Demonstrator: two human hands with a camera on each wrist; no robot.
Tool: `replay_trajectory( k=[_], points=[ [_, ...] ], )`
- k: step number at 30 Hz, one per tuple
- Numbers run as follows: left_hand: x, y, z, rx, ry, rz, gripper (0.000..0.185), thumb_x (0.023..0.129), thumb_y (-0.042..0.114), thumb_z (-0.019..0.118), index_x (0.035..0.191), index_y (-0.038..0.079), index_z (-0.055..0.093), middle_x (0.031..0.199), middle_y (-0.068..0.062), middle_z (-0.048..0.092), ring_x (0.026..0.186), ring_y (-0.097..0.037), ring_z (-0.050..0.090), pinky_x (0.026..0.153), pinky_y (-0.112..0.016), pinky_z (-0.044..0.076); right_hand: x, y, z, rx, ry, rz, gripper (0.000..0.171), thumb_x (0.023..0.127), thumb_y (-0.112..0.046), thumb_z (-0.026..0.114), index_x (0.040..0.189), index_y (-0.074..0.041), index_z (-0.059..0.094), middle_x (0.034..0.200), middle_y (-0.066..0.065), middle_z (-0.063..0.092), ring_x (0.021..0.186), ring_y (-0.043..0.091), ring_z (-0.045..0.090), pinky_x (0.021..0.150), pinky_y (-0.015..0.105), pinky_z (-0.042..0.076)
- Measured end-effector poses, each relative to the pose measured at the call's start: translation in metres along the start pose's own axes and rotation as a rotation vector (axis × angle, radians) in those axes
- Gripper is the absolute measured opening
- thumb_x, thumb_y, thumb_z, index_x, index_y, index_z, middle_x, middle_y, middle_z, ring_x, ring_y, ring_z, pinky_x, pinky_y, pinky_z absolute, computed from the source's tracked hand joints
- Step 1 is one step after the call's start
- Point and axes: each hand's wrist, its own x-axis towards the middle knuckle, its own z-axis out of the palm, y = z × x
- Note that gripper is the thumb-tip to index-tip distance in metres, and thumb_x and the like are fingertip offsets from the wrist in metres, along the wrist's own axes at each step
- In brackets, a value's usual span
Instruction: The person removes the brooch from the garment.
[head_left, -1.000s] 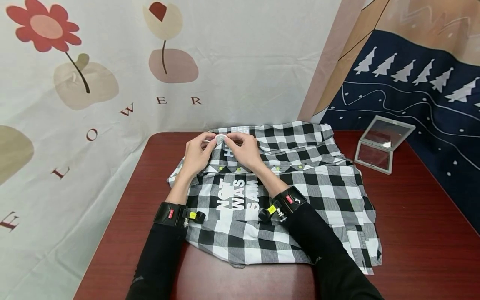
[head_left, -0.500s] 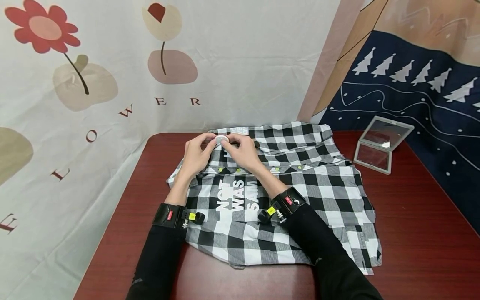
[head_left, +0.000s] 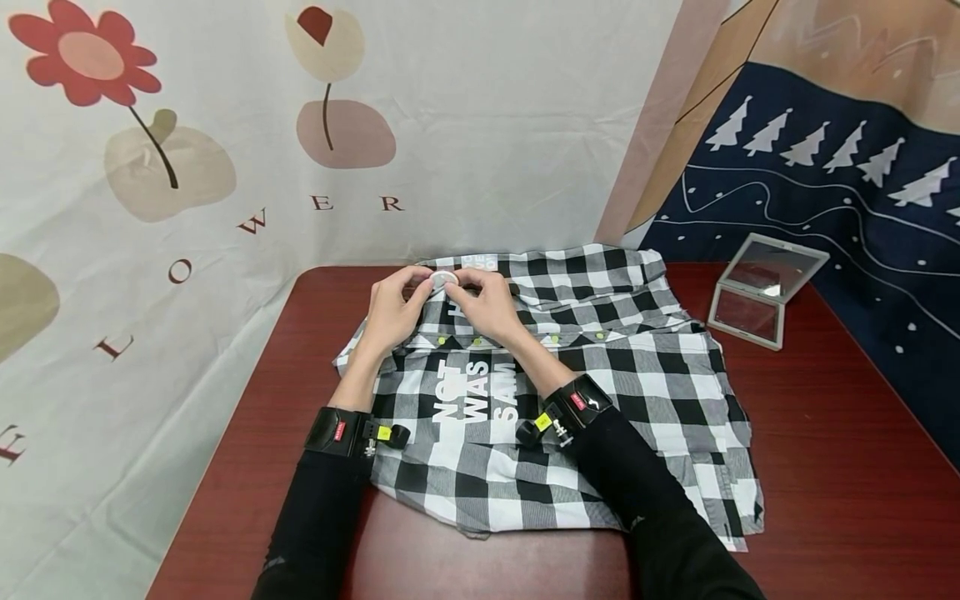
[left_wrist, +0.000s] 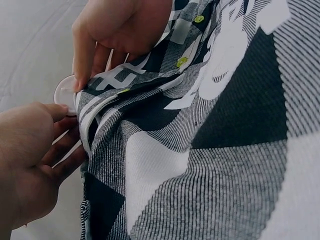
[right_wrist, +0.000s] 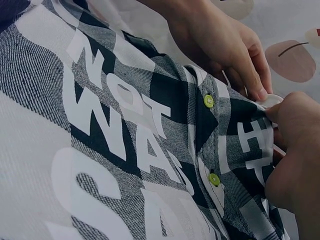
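A black-and-white checked shirt [head_left: 630, 375] with white lettering and yellow-green buttons lies spread out. At its far left edge is a small round white badge-like disc [head_left: 442, 280]. My left hand [head_left: 393, 308] pinches the disc's left side, thumb on its face. From the other side my right hand [head_left: 487, 302] pinches it too. In the left wrist view the disc [left_wrist: 65, 95] stands against the shirt's folded edge, between both thumbs. The right wrist view shows only part of the disc [right_wrist: 271, 101]; fingers hide its back.
An opened folding mirror [head_left: 750, 312] lies on the red-brown table [head_left: 847, 450], right of the shirt. A pale flower-print cloth [head_left: 487, 183] hangs behind the table, and a navy tree-print cloth [head_left: 810, 192] hangs at the right.
The disc has tilted slightly, showing more of its face to the head camera, and the right fingers have shifted a little around it. Over the last half second almost nothing moves.
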Motion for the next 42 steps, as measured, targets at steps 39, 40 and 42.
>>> replay_trajectory(
  k=[39, 40, 42],
  points=[
    [-0.0056, 0.0055, -0.003, 0.021, 0.001, 0.021, 0.021, 0.114, 0.018, 0.07, 0.126, 0.006, 0.081, 0.108, -0.017, 0.081, 0.09, -0.028, 0.07, 0.078, -0.025, 0.049, -0.0068, -0.0047, -0.0014, -0.012, 0.009, 0.042, 0.014, 0.107, -0.022, 0.079, 0.11, -0.011, 0.086, 0.101, 0.009, 0.084, 0.077, 0.012, 0.066, 0.072, 0.027, 0.054],
    [-0.0056, 0.0055, -0.0032, 0.022, 0.002, 0.019, 0.021, 0.114, 0.018, 0.07, 0.127, 0.005, 0.081, 0.108, -0.017, 0.081, 0.091, -0.028, 0.07, 0.078, -0.025, 0.05, -0.0066, -0.005, -0.0015, -0.009, 0.004, 0.042, 0.013, 0.107, -0.022, 0.079, 0.111, -0.011, 0.086, 0.101, 0.009, 0.084, 0.076, 0.012, 0.066, 0.071, 0.027, 0.054],
    [-0.0052, 0.0053, -0.0034, 0.023, 0.004, 0.017, 0.021, 0.114, 0.019, 0.07, 0.127, 0.006, 0.081, 0.109, -0.017, 0.081, 0.092, -0.028, 0.071, 0.079, -0.024, 0.05, -0.0059, -0.0055, -0.0017, -0.01, -0.003, 0.041, 0.013, 0.108, -0.021, 0.079, 0.113, -0.011, 0.086, 0.102, 0.009, 0.084, 0.077, 0.013, 0.067, 0.071, 0.026, 0.054]
  ],
)
